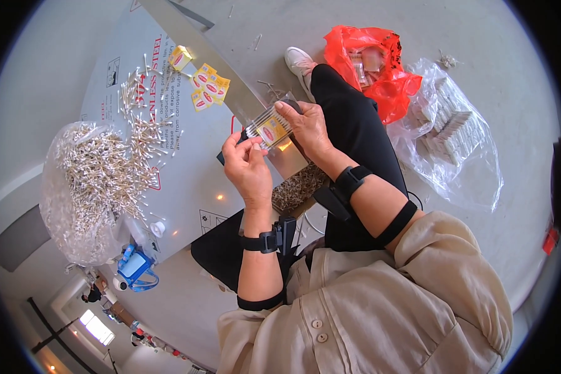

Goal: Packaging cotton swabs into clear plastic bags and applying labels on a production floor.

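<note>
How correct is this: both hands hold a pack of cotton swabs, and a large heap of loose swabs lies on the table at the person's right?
The side is wrong: the head view shows the heap of loose swabs on the table at the person's left. The left hand and right hand hold the pack.

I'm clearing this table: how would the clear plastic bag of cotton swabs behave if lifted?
The clear plastic bag would probably sag, since its thin film looks crumpled. Some cotton swabs would likely spill, as its open side runs into others lying loose on the table. It may be light for its bulk, since only slim, white-tipped sticks show inside.
</note>
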Available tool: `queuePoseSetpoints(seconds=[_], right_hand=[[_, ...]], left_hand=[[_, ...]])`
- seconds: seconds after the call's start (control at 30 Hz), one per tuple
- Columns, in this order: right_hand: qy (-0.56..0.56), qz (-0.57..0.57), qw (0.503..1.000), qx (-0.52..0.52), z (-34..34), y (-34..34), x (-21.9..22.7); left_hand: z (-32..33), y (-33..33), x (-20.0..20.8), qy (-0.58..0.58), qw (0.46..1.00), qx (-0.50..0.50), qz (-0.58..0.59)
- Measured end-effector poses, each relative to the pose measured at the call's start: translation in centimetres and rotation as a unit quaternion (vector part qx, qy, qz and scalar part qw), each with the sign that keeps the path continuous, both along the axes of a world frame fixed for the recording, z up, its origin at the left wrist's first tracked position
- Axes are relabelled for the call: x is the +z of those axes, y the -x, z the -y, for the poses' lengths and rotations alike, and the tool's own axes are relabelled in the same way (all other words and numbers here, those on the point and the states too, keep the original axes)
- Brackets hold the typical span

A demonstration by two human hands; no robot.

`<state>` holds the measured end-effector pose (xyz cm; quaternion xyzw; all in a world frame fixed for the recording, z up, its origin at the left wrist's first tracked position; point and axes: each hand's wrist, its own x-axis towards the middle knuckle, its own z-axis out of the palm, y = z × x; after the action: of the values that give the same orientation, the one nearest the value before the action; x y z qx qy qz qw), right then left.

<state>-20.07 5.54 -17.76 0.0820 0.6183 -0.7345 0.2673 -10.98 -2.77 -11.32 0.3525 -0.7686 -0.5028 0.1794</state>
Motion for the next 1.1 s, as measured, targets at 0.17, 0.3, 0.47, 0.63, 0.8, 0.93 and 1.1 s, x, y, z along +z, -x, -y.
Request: queuePoseSetpoints(seconds=[0.17,0.3,0.47,0.63,0.8,0.93,1.1], right_hand=[[-0.014,-0.001,1.0,0.002,0.1,-0.1,-0.3],[-0.031,-0.011,0.999,-0.014,0.2,-0.1,-0.4],[-0.038,-0.017,0.999,-0.009,0.2,-0.2,-0.2],[-0.014,-0.008,1.0,-0.018,0.2,-0.2,-0.4],[0.028,0.014,0.999,-0.03,0.2,-0.3,-0.3],[0.114,0.068,0.989,-0.064,-0.4,-0.5,1.3],[0.104,0.096,0.989,-0.046,-2.0,-0.4,1.3]], left_hand=[[0.3,0.1,0.6,-0.095,0.995,0.035,0.015],[0.5,0.1,0.9,-0.155,0.987,0.053,0.009],[0.6,0.0,1.2,-0.193,0.979,0.061,-0.003],[0.5,0.0,1.4,-0.202,0.978,0.059,-0.003],[-0.2,-1.1,0.5,0.177,0.978,-0.063,0.096],[-0.7,-1.5,-0.1,0.383,0.905,-0.167,0.074],[-1.8,-1.8,-0.7,0.398,0.865,-0.224,0.209]])
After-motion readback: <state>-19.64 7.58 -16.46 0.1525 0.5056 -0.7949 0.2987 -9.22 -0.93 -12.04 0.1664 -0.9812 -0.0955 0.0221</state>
